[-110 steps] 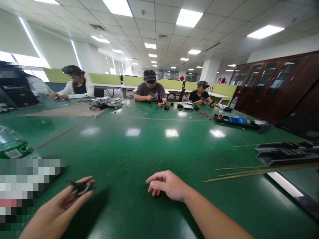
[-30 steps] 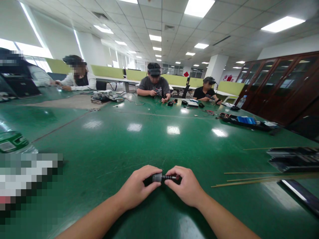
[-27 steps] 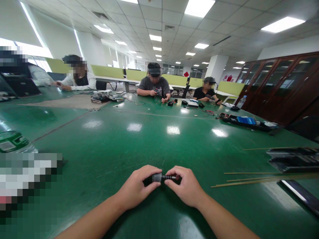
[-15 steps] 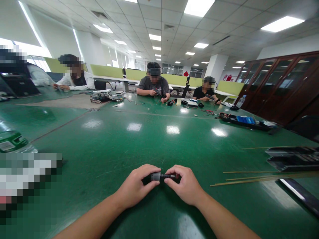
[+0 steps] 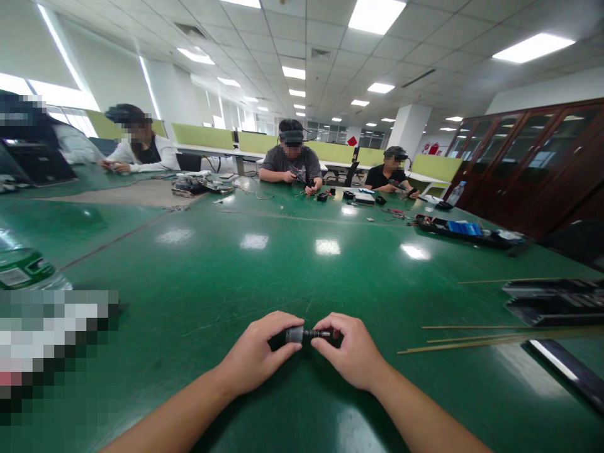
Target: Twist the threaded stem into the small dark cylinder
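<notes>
Low in the middle of the head view, a small dark cylindrical part lies level between my two hands, just above or on the green table. A thin ringed metal shaft sticks out of its right end. My left hand is closed round the cylinder, thumb on the near side and fingers on the far side. Thumb and fingers of my right hand close in a pinch about the shaft's right end, with the bright tip showing between them. The cylinder's left end is partly hidden by my left hand.
Thin sticks, black channel-shaped pieces and a flat black object lie at right. A bottle stands at left, above a blurred-out item. A tool tray and several co-workers are farther back.
</notes>
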Demonstrator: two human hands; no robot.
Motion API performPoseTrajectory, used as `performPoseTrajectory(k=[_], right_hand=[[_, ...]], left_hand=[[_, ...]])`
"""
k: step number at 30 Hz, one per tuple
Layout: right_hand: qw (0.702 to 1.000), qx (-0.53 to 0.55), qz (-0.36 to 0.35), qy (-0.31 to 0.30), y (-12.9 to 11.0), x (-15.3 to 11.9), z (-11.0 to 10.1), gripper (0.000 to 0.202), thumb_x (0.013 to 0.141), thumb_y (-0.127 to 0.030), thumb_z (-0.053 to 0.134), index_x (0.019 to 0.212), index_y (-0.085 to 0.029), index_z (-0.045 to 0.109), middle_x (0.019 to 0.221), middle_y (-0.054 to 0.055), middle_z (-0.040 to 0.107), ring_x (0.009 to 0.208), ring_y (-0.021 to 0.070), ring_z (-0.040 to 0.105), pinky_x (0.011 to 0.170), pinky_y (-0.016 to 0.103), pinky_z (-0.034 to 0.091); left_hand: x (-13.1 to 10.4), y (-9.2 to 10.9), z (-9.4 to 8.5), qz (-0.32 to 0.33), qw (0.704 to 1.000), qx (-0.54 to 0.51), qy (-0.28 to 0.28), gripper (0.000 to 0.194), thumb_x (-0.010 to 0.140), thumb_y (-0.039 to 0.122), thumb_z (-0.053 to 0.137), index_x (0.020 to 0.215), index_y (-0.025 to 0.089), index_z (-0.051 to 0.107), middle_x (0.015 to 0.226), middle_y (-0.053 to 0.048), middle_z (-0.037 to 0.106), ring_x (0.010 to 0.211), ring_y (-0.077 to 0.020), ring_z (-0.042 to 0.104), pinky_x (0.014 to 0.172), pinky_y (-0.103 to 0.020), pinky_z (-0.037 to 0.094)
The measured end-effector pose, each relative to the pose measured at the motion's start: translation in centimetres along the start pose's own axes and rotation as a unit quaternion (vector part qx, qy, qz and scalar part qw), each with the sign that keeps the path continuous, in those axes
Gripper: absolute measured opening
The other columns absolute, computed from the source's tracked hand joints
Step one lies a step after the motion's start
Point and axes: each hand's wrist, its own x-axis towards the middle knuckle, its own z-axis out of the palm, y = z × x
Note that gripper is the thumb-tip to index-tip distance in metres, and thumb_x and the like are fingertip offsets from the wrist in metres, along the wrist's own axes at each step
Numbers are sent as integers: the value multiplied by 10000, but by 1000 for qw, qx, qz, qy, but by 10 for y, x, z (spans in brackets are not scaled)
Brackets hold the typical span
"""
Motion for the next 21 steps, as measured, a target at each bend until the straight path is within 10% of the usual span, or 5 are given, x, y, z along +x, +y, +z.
performPoseTrajectory(k=[21], right_hand=[[1000,2,-1,12,-1,0,-2,98,794,-174,723,880,-221,712,786,-7,676,729,156,603,667,268,425]], left_hand=[[-1,1,-1,1,1000,0,7,316,892,233,658,1205,263,628,1120,-47,684,1036,-192,633,938,-336,500]])
